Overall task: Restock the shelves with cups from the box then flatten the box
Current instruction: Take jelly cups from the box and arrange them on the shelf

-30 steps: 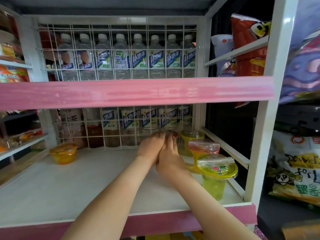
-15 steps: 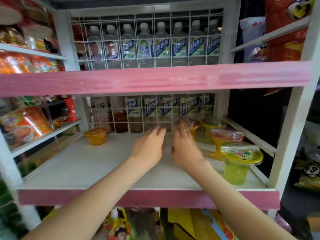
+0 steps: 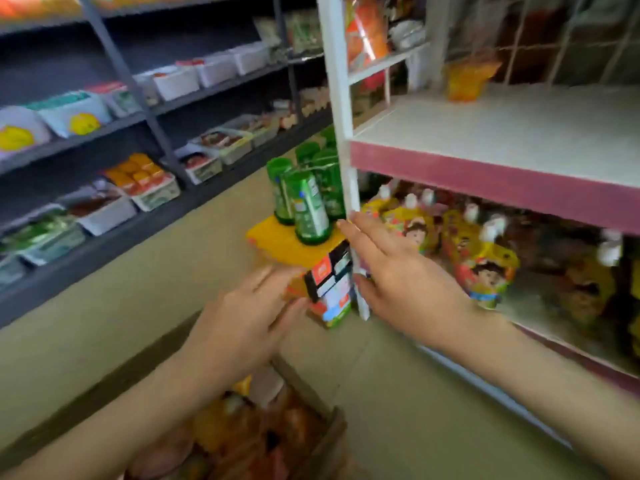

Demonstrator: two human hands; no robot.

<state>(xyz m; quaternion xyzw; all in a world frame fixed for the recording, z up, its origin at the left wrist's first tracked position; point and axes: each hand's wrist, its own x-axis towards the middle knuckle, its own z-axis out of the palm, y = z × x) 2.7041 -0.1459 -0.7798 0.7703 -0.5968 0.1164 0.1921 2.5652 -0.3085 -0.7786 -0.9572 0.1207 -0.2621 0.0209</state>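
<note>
Cardboard box (image 3: 333, 439), holding cups (image 3: 235, 424), is waiting unflattened beside a thinly stocked shelf (image 3: 485, 133) while the left hand (image 3: 242, 317) and right hand (image 3: 401, 275) are hovering wide, empty.

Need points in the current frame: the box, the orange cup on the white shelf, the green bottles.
box (image 3: 332, 434), head view, on its cardboard side wall.
orange cup (image 3: 467, 79), head view, middle of its body.
green bottles (image 3: 310, 213), head view, on the nearest bottle's label.
</note>
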